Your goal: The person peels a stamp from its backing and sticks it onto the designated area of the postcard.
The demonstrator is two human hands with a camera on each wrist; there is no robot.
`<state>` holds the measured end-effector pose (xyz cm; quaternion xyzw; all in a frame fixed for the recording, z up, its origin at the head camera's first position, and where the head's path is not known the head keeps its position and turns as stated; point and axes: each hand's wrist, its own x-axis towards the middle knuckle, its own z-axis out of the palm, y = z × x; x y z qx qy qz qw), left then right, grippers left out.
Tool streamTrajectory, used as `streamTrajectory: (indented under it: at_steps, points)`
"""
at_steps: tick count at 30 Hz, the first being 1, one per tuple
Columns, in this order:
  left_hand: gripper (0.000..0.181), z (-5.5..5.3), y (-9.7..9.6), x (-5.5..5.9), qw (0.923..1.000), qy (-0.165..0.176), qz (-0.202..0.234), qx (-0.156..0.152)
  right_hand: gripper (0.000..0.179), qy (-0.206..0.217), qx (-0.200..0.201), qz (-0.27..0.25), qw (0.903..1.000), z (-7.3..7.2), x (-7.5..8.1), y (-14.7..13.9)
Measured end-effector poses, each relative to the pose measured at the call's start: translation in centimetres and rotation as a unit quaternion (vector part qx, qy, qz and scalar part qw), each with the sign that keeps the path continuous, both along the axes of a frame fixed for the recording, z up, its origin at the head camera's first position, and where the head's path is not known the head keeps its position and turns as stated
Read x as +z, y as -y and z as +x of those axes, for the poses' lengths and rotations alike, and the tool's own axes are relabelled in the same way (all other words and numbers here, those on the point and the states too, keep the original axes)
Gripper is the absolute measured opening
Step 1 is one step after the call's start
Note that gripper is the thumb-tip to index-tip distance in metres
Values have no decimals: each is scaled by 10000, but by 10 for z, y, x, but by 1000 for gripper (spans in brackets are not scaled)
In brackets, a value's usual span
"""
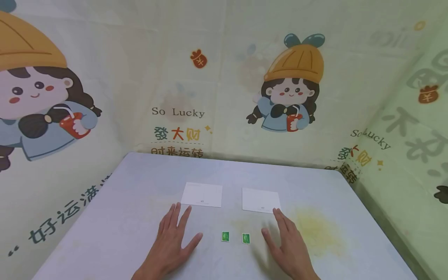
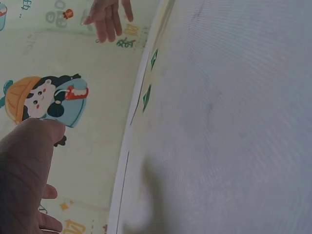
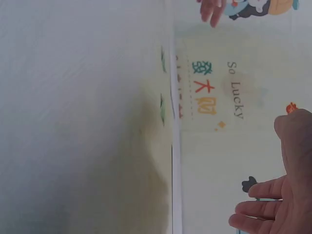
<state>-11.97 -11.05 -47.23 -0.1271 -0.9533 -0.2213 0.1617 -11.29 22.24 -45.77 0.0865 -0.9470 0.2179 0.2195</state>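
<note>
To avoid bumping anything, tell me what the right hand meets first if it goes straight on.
The right hand would likely meet the right white card first; the hand's height is unclear, so it might pass over.

From my remote station I saw the left hand and right hand held well apart, backs upward, fingers extended, thumbs angled inward toward each other, both hands gripping nothing.
</note>
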Motion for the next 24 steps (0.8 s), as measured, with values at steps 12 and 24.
streamTrajectory:
  at_steps: [12,24]
  points:
    - [74,-12,-23,-1,9985,-311,179,-422,46,-31,255,-839,9961,2,4,6]
    - [68,-25,-50,3,9922,388,797,-872,35,356,553,-1596,9850,5,9,9]
